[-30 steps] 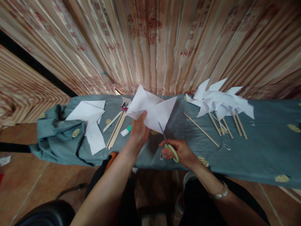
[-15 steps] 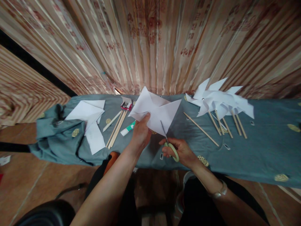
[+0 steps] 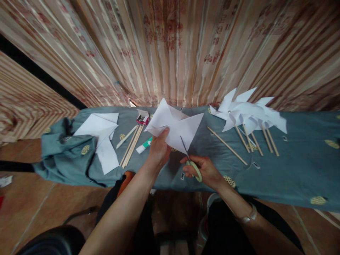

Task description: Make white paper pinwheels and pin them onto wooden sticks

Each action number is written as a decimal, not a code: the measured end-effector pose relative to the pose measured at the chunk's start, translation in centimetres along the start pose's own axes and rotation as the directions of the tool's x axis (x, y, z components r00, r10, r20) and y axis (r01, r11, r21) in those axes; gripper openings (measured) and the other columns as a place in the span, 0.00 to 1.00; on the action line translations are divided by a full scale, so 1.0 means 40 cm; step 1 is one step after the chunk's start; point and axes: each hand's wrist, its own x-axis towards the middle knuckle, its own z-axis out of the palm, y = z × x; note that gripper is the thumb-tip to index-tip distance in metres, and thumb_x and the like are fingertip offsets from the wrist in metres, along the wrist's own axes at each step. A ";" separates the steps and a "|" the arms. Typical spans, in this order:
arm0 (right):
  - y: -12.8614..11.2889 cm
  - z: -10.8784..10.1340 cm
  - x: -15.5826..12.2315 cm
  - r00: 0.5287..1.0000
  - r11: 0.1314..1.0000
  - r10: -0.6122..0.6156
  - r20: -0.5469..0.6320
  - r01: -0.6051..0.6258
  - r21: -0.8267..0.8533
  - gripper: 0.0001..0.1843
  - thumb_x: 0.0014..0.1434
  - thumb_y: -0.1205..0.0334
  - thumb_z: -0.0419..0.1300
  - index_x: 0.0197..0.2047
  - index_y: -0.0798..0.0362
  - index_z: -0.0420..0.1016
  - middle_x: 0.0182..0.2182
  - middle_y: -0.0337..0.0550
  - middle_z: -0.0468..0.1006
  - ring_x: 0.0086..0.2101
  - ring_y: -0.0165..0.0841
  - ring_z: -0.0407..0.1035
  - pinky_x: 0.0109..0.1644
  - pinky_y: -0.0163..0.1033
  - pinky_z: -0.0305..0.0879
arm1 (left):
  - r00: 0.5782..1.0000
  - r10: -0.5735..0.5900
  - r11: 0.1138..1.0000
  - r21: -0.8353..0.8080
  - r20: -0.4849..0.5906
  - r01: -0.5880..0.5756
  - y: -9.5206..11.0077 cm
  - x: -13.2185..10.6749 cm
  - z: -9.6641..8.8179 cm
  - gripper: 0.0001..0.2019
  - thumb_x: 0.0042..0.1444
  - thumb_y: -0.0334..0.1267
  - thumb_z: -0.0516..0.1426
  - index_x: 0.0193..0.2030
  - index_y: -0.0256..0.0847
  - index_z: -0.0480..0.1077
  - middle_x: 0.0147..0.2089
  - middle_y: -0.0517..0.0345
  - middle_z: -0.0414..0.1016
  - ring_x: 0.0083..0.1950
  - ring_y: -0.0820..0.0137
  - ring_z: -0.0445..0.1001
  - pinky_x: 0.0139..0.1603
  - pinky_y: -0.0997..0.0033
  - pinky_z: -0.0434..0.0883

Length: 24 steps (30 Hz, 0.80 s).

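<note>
Above the middle of the cloth-covered surface (image 3: 297,170), grips the slit white paper (image 3: 183,124) in the left fingers (image 3: 164,135), curls the right fingers (image 3: 189,171) around green-handled scissors (image 3: 197,173), lays a blade over the near corner! Has white pinwheels (image 3: 255,113) off right, loose sticks (image 3: 133,146) left.

Wht 4-pointed paper sheet (image 3: 180,124): matt, smooth. Pale-grn-handled scissors (image 3: 196,171): plastic-looking grips, metal blades. Wht paper pinwheels (image 3: 256,112) nr surface's far edge: matt, w/ bare wooden sticks (image 3: 270,140). Grey-grn patterned cover (image 3: 297,159): matt cloth, rumpled at surface's L end. Pleated beige-&-red curtain (image 3: 159,60): fabric, slight sheen. Silvery bangle (image 3: 249,216): metal, shiny.
</note>
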 end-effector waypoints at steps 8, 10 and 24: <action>0.005 -0.006 0.002 0.999 0.999 -0.039 -0.001 0.039 -0.033 0.23 0.40 0.48 0.71 0.34 0.55 0.77 0.18 0.35 0.74 0.20 0.26 0.66 0.25 0.33 0.64 | 1.000 -0.011 1.000 0.021 0.004 0.011 -0.006 -0.011 -0.001 0.05 0.49 0.31 0.61 0.34 0.38 0.72 0.29 0.62 0.76 0.29 0.73 0.74 0.34 0.74 0.69; 0.005 -0.004 0.002 0.999 0.999 -0.036 -0.011 0.036 -0.020 0.23 0.39 0.48 0.72 0.34 0.55 0.77 0.17 0.34 0.74 0.19 0.26 0.65 0.24 0.32 0.64 | 1.000 -0.021 1.000 0.015 0.006 0.021 -0.006 -0.011 -0.001 0.05 0.49 0.31 0.61 0.35 0.38 0.73 0.30 0.62 0.77 0.29 0.74 0.73 0.33 0.75 0.69; 0.003 -0.001 0.004 0.999 0.999 -0.034 -0.035 0.034 -0.009 0.25 0.36 0.46 0.73 0.33 0.55 0.78 0.16 0.34 0.73 0.18 0.25 0.64 0.23 0.32 0.62 | 1.000 -0.027 1.000 0.011 0.009 0.026 -0.013 -0.007 -0.005 0.08 0.48 0.31 0.61 0.37 0.37 0.73 0.30 0.61 0.77 0.28 0.73 0.73 0.32 0.73 0.68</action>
